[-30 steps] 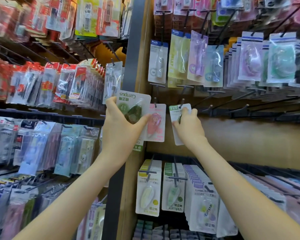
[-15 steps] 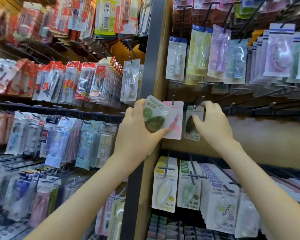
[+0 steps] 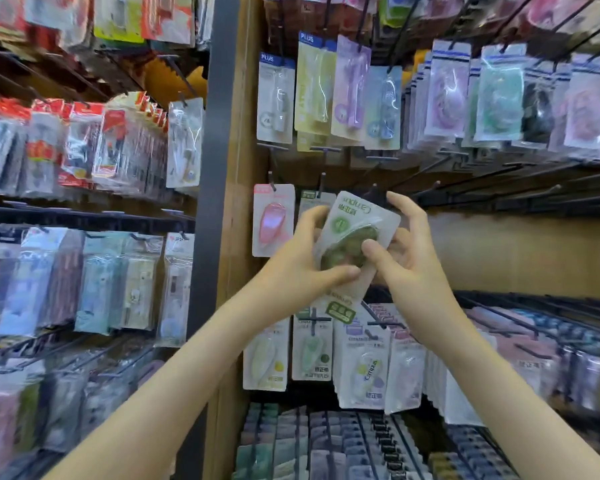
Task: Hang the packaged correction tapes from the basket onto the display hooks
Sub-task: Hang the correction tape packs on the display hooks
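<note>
Green tape pack [image 3: 347,221] — header end down, long axis near-upright

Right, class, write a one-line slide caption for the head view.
Left hand and right hand hold a green correction tape pack, tilted, near a hung pink pack.

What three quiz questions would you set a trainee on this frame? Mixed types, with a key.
1. True or false: the green pack is already hung.
2. Look at the left hand and the right hand. Which holds the green pack? A) left only B) right only C) both
3. Fill in: the hung pack left of the hands is ___ in colour.

Key: 1 false; 2 C; 3 pink.
</note>
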### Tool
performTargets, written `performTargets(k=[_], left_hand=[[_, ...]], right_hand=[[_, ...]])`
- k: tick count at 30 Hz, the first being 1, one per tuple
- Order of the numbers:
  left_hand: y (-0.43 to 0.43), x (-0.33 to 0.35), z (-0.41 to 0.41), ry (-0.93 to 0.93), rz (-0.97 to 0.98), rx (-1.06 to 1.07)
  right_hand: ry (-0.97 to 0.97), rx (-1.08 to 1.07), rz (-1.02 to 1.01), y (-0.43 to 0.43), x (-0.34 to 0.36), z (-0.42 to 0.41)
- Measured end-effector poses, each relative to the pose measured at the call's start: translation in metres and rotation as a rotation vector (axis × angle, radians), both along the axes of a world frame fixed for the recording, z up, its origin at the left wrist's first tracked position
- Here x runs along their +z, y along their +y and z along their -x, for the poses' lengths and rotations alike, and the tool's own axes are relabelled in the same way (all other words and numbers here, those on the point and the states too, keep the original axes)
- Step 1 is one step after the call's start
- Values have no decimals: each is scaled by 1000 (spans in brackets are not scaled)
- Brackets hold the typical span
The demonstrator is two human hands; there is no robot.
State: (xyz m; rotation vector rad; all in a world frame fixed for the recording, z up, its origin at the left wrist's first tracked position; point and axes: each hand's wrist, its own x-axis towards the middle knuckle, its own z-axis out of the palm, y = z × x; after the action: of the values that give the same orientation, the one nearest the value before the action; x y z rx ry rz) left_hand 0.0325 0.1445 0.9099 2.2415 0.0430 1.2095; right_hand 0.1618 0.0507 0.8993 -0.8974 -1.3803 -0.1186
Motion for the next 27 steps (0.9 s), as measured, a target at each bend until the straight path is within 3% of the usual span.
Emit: performTargets(k=[2,4,6,8,11,13,15,17,21,23,27], left_hand=[[9,-2,5,13,105,15],[16,-5,7,4,159,25],[19,-8,7,23,129,80],[19,-9,10,68,67,138],[20,-3,13,105,15,144],[19,1,16,103,-12,137],[22,5,15,49,-13,131],[29,6,15,-64,-50,216],[59,7,17,-376,-517,758],[80,8,16,-407,-643,935],[114,7,15,-348,-757,1068]], right_hand=[[105,56,19,-4,-1,-11],[93,-1,94,-5,-3,-20],[-145,-353,152,-6,-4,-29],[-528,-705,92,-8,-2,-34],[-1075,-791,30,-2,0,-36],[-1218,-763,33,6,1,-35],[-1200,-827,7,10,4,-32],[-1032,-901,3,13,9,-28],[-617,-982,110,32,32,-20],[-552,-1039,150,48,44,-15],[-503,-1043,177,80,57,-5]])
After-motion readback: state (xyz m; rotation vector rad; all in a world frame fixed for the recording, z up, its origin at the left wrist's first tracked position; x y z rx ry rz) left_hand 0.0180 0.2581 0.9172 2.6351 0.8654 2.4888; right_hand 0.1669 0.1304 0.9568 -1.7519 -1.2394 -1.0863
